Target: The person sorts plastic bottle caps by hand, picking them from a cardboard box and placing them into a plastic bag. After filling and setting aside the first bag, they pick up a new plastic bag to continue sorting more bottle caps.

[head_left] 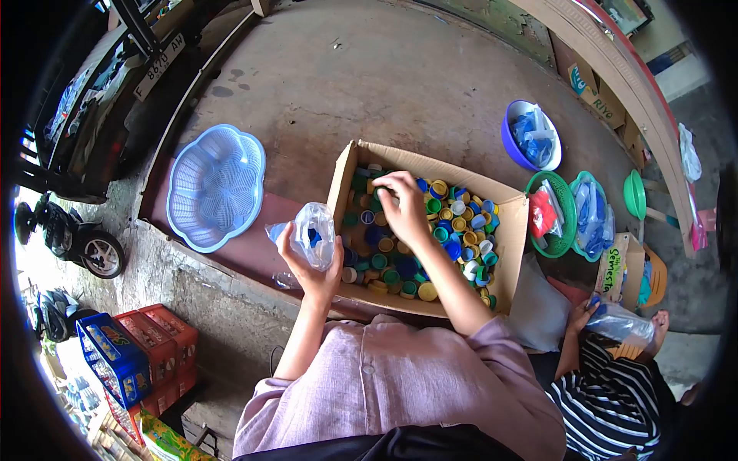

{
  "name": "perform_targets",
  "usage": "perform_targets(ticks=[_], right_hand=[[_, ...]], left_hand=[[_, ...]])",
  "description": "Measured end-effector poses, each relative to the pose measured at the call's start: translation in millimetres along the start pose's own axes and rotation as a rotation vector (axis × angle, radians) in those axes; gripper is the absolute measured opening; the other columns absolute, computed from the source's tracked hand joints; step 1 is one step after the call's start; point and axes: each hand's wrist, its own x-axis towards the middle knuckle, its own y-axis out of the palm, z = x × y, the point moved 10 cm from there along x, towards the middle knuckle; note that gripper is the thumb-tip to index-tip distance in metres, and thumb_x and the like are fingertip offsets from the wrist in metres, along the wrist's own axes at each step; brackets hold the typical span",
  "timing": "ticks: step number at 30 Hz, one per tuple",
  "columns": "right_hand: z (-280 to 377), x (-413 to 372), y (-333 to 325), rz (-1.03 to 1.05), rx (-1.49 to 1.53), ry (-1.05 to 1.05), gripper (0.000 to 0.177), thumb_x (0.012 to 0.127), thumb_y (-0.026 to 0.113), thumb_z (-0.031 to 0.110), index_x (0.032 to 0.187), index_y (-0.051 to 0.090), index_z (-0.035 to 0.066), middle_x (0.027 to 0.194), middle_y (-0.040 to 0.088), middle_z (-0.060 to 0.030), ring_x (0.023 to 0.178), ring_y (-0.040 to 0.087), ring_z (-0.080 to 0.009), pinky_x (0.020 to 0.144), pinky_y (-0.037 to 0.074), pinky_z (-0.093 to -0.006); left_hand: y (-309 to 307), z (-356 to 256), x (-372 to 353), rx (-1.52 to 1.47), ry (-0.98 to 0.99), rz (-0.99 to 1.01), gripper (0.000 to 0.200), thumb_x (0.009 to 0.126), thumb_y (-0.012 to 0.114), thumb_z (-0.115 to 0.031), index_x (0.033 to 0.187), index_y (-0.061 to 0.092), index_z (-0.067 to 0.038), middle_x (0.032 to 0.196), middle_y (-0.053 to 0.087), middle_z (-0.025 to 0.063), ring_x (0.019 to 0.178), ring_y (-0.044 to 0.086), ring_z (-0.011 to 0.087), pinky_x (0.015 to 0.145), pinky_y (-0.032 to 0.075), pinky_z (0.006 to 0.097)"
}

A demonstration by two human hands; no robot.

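Note:
My left hand [314, 265] is closed around a clear plastic bag [317, 223], its mouth spread, with something blue showing inside. To its right stands an open cardboard box [507, 230] holding many bottle caps [453, 227] in blue, green, yellow and white. My right hand [403, 206] is over the box's left half, with thumb and index finger bent towards each other. Between those fingertips is what looks like a dark green bottle cap, partly hidden by the fingers.
A light blue plastic basket [178, 201] sits at the left. Beyond the box are a purple basin [507, 137] and a green basket [569, 201], both with bagged items. At lower right, a person in a striped shirt [607, 396] holds a clear bag. Crates [157, 346] stand at lower left.

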Motion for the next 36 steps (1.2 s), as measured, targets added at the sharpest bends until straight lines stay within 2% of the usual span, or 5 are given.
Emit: perform_targets(ticks=[7, 15, 27, 29, 36], right_hand=[[-28.7, 11.8, 48.5, 0.248, -0.71, -0.102, 0.034, 0.062, 0.07, 0.019, 0.091, 0.061, 0.005, 0.101, 0.055, -0.0093, 0.093, 0.051, -0.0258, 0.075, 0.041, -0.038], [-48.3, 11.4, 54.5, 0.227, -0.685, -0.066, 0.027, 0.069, 0.065, 0.029, 0.084, 0.066, 0.008, 0.101, 0.055, -0.0065, 0.094, 0.048, -0.0252, 0.076, 0.039, -0.0391], [-28.6, -69.5, -7.3, 0.569, -0.432, -0.026, 0.016, 0.068, 0.065, 0.02, 0.062, 0.06, 0.007, 0.077, 0.055, -0.0069, 0.08, 0.055, -0.0235, 0.072, 0.043, -0.0386], [-32.1, -69.5, -18.2, 0.618, -0.393, 0.173, 0.016, 0.069, 0.065, 0.02, 0.065, 0.06, 0.005, 0.073, 0.056, -0.0091, 0.071, 0.057, -0.0273, 0.068, 0.046, -0.0384], [-17.3, 5.4, 38.9, 0.284, -0.539, -0.211, 0.035, 0.072, 0.063, 0.016, 0.105, 0.054, 0.008, 0.107, 0.053, -0.0143, 0.099, 0.052, -0.0292, 0.084, 0.043, -0.0374]], left_hand=[[0.7, 1.7, 0.6, -0.023, -0.025, 0.006, 0.074, 0.067, 0.071, -0.009, 0.125, 0.028, 0.001, 0.12, 0.035, 0.0158, 0.114, 0.037, 0.0268, 0.098, 0.026, 0.0373], [0.2, 0.7, 2.6, 0.011, -0.019, 0.0, 0.073, 0.065, 0.073, -0.009, 0.123, 0.03, 0.002, 0.117, 0.037, 0.0169, 0.11, 0.039, 0.0293, 0.096, 0.029, 0.0388], [4.7, 1.5, 2.1, 0.009, -0.027, 0.05, 0.071, 0.07, 0.069, -0.007, 0.126, 0.026, 0.002, 0.122, 0.035, 0.0159, 0.115, 0.036, 0.0255, 0.098, 0.027, 0.0359], [2.6, 11.9, 0.7, -0.092, -0.101, -0.007, 0.073, 0.066, 0.073, -0.01, 0.123, 0.03, 0.003, 0.118, 0.036, 0.0169, 0.113, 0.037, 0.0293, 0.098, 0.027, 0.0386], [4.0, 8.5, 0.3, -0.068, -0.066, 0.028, 0.073, 0.067, 0.072, -0.009, 0.124, 0.029, 0.002, 0.12, 0.036, 0.0171, 0.114, 0.037, 0.0288, 0.099, 0.026, 0.0397]])
